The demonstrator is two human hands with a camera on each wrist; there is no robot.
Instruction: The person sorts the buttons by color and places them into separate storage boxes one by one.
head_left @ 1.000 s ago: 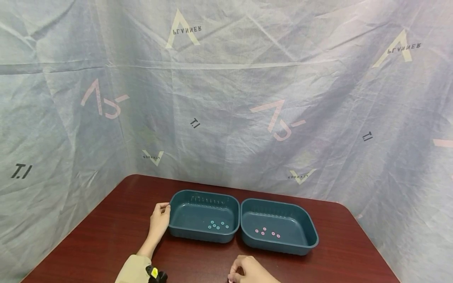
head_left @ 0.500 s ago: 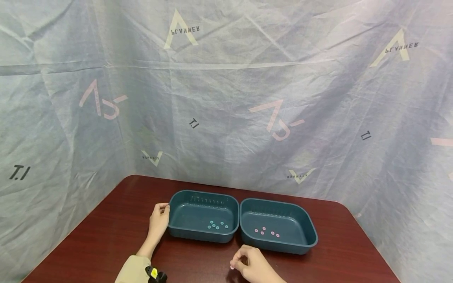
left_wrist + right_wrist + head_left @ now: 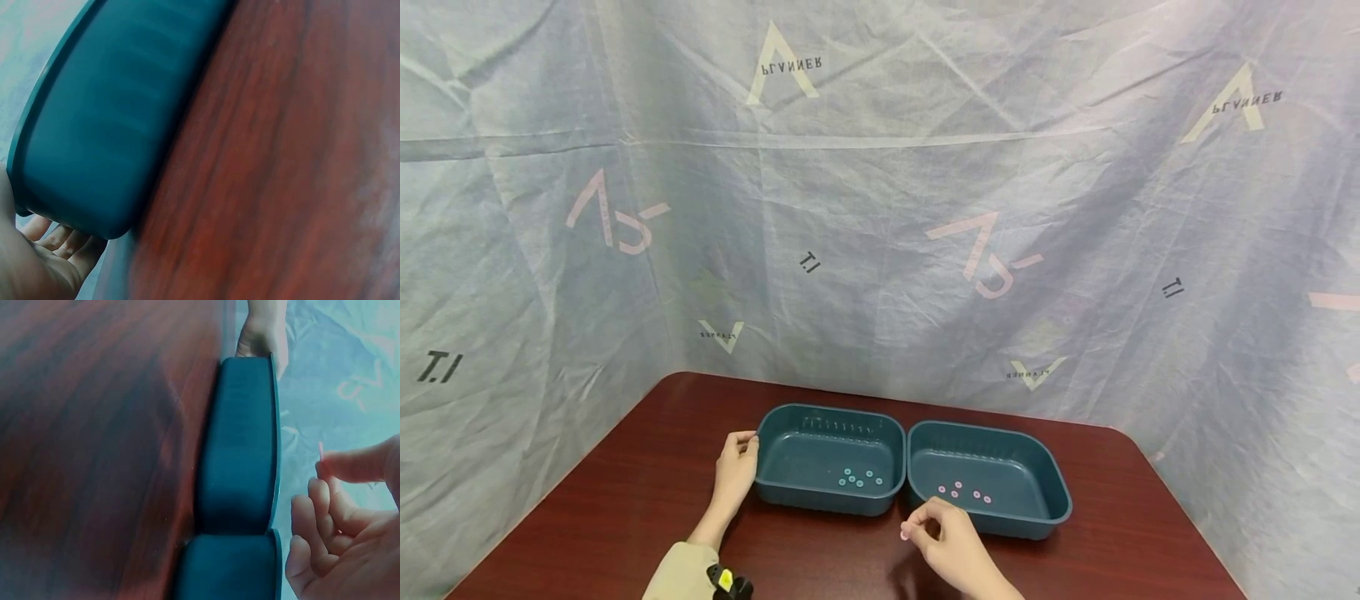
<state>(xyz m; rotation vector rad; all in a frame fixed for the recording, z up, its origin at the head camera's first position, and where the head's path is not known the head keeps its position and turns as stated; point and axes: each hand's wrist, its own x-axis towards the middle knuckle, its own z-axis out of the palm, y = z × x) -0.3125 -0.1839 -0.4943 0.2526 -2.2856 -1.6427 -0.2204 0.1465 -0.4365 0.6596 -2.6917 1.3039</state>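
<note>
My left hand (image 3: 736,467) holds the left edge of the left dark teal plastic basin (image 3: 827,502). In the left wrist view its fingers (image 3: 59,240) lie against the basin's end wall, with the thumb side by the rim. Between thumb and index finger my right hand (image 3: 951,542) pinches a small round pink button (image 3: 904,535), seen edge-on in the right wrist view. This hand is above the table, in front of the right basin (image 3: 1037,527), overlapping its near rim. Several teal buttons (image 3: 852,479) lie in the left basin, and several pink buttons (image 3: 977,494) in the right one.
Both basins stand side by side on a dark red wood-grain table (image 3: 820,558), their near ends meeting. A grey printed cloth (image 3: 880,208) hangs behind and at both sides of the table. A dark strap with a yellow mark (image 3: 726,581) is on the left wrist.
My right hand has risen from the table's near edge, moving forward and slightly right with the pink button pinched. The left hand stays at the left basin's edge.
</note>
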